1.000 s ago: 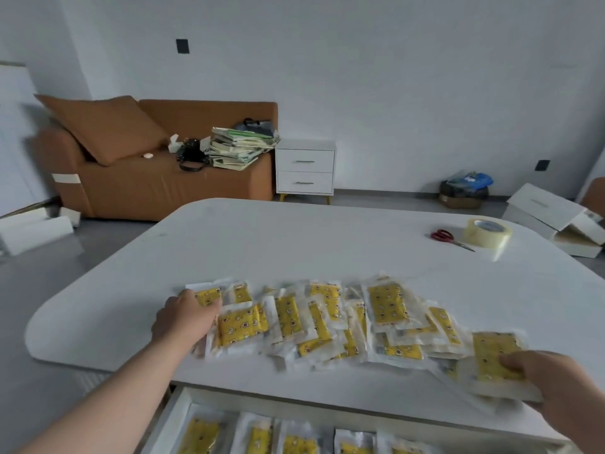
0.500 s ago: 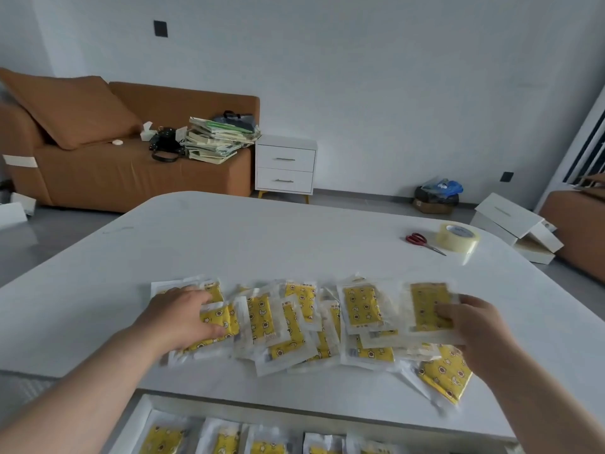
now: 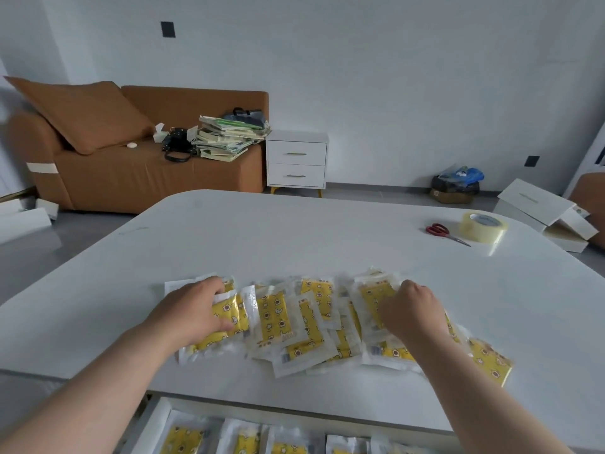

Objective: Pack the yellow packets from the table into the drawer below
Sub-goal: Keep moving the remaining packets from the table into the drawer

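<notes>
Several yellow packets (image 3: 294,319) in clear wrappers lie overlapping in a loose row near the front of the white table (image 3: 294,237). My left hand (image 3: 190,312) grips the leftmost packets, thumb on a yellow face and fingers curled over their far edge. My right hand (image 3: 412,312) is curled over the packets at the right end, knuckles up. One packet (image 3: 489,362) lies loose to the right of that hand. Below the table's front edge the drawer (image 3: 157,417) is pulled out, and a row of packets (image 3: 183,440) lies inside it.
Red-handled scissors (image 3: 440,231) and a roll of clear tape (image 3: 483,227) lie at the table's far right. Beyond the table are a brown sofa (image 3: 131,172) with a stack of books, a white nightstand (image 3: 296,160) and white boxes (image 3: 543,214) on the floor.
My right hand has swept left from the far right end, pushing packets toward the middle, so the row is tighter. My left hand stays at the left end.
</notes>
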`<act>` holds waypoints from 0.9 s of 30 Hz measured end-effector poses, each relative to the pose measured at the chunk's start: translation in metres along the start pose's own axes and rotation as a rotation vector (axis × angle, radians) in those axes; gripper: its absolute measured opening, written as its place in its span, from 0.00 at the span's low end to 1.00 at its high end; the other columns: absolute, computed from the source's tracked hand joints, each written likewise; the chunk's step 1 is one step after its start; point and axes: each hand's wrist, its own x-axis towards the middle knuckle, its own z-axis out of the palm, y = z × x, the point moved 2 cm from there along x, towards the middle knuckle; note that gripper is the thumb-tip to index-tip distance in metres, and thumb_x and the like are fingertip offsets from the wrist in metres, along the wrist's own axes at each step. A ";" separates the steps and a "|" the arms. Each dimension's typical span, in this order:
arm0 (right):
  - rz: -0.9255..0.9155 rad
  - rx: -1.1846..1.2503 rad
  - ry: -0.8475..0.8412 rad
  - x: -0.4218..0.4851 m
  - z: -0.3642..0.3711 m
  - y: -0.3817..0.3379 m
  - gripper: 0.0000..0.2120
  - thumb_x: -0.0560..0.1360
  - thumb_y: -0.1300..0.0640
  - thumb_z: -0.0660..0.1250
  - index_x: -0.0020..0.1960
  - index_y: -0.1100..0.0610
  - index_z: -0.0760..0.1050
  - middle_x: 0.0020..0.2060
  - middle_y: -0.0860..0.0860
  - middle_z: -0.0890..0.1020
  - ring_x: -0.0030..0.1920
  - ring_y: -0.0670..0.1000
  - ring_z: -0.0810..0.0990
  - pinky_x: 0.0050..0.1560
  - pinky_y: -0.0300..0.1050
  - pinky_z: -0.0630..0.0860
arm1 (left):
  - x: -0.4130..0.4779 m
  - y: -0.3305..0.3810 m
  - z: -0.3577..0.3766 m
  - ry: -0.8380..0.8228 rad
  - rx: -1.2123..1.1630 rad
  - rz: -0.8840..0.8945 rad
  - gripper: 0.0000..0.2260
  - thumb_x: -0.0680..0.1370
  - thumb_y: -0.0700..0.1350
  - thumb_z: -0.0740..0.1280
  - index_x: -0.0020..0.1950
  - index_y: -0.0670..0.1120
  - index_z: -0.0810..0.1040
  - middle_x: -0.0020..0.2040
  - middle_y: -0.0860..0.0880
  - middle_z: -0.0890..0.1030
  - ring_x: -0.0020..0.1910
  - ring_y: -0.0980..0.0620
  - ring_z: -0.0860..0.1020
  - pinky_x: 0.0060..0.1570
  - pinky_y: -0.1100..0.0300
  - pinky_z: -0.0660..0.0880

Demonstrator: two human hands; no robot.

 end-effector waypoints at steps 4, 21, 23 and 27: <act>-0.007 -0.155 -0.022 0.002 0.006 -0.005 0.08 0.70 0.53 0.63 0.40 0.58 0.69 0.43 0.55 0.75 0.44 0.56 0.72 0.46 0.45 0.69 | 0.009 -0.010 -0.006 0.053 -0.226 -0.048 0.14 0.70 0.52 0.74 0.45 0.44 0.75 0.43 0.49 0.77 0.40 0.48 0.78 0.37 0.58 0.68; 0.030 -0.150 0.001 0.000 0.006 -0.002 0.26 0.72 0.42 0.65 0.60 0.60 0.68 0.58 0.58 0.73 0.61 0.60 0.71 0.61 0.50 0.69 | 0.019 0.063 0.043 -0.024 -0.599 -0.394 0.06 0.69 0.40 0.66 0.36 0.43 0.69 0.31 0.47 0.69 0.29 0.48 0.68 0.33 0.62 0.64; 0.009 -0.124 -0.003 0.000 0.006 0.001 0.26 0.72 0.41 0.66 0.61 0.60 0.68 0.58 0.57 0.74 0.61 0.59 0.72 0.61 0.50 0.69 | 0.014 0.070 0.041 -0.042 -0.451 -0.349 0.07 0.68 0.43 0.64 0.34 0.44 0.68 0.30 0.49 0.70 0.29 0.48 0.69 0.30 0.64 0.62; -0.015 -0.043 -0.006 0.001 0.003 0.005 0.30 0.72 0.42 0.69 0.65 0.59 0.67 0.60 0.56 0.75 0.62 0.59 0.71 0.63 0.50 0.68 | 0.013 0.078 0.041 -0.069 -0.275 -0.376 0.17 0.68 0.55 0.67 0.51 0.46 0.72 0.47 0.46 0.76 0.44 0.46 0.77 0.36 0.59 0.74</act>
